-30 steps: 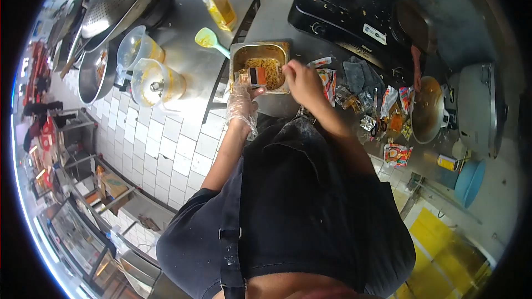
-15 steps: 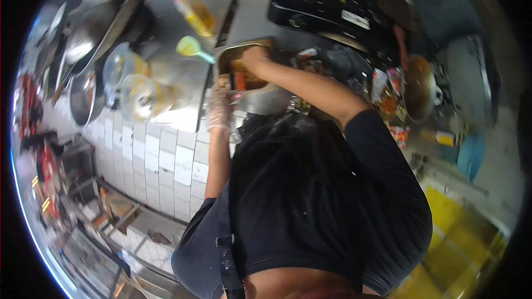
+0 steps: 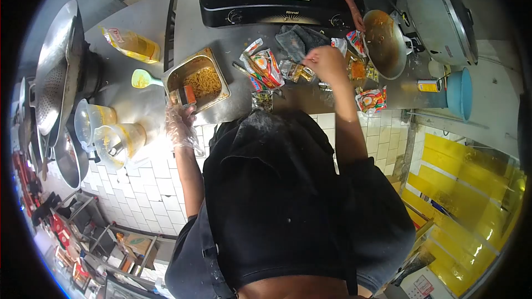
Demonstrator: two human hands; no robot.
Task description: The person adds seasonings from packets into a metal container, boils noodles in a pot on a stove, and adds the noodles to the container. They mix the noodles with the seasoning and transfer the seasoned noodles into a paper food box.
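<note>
My left hand, in a clear plastic glove, is at the near left corner of a rectangular metal pan. Its fingers close around a small object with an orange-red face, whose kind I cannot make out. Cooked noodles lie inside the pan. Over the counter to the right, my right hand has its fingers pinched together. Whatever may be between them is hidden. Just beside and below those fingers are small gold and clear sachets. An opened instant noodle wrapper lies between pan and right hand.
A black gas stove stands behind, with a dark cloth before it. At right are a used wok, more wrappers and a blue tub. A green ladle, oil pouch and plastic jugs stand left.
My right hand has left the inside of the pan and moved right to the sachets. The left hand stays at the pan's corner. The whole view has shifted.
</note>
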